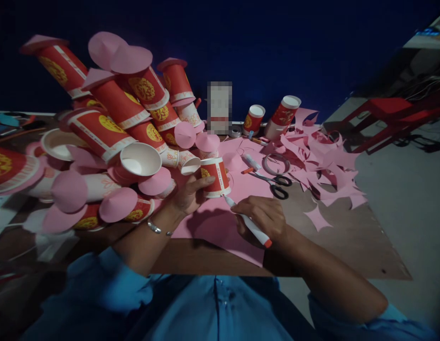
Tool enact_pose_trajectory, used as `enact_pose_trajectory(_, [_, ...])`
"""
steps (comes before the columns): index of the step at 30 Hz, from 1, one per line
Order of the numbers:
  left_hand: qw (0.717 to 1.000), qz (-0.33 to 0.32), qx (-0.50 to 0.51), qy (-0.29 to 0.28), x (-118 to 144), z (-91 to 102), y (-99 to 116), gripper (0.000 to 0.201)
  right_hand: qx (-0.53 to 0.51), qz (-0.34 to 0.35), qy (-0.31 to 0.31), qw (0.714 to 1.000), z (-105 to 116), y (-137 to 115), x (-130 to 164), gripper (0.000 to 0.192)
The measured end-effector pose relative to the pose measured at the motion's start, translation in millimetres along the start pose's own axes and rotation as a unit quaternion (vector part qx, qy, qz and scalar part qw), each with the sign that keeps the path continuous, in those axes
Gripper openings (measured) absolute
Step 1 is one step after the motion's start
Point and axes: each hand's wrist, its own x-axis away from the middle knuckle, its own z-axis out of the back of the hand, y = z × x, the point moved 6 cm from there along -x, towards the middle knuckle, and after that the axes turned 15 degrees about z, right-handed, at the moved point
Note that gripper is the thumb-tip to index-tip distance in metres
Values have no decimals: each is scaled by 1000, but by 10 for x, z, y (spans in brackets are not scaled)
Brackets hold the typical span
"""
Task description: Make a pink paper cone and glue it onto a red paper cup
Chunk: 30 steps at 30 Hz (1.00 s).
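Two hands work over a pink paper sheet (220, 222). The left hand (188, 194) is closed around an upturned red cup (215, 176). The right hand (264, 218) grips a white marker (246, 221), its tip at the cup's rim.

Your left hand (188, 194) hid the near side of the red paper cup (215, 176), your right hand (264, 220) covered the middle of the marker (246, 221), a pixelated patch (219, 107) blurred something at the wall, and the frame's left edge cut off a cup (7, 168).
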Motion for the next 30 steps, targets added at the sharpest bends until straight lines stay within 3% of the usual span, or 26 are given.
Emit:
enact_pose_trajectory(13, [1000,0,-11,-15,-8,22,-12,53,11,-20,-22,1000,-10,2,-18,14])
enact_pose_trajectory(24, [999,-10,-15,-42,5,-18,15,51,20,-15,19,1000,65,-10,-58,16])
enact_pose_trajectory(30, [999,-7,-17,-35,6,-18,7,52,19,-18,7,1000,34,1,-40,17])
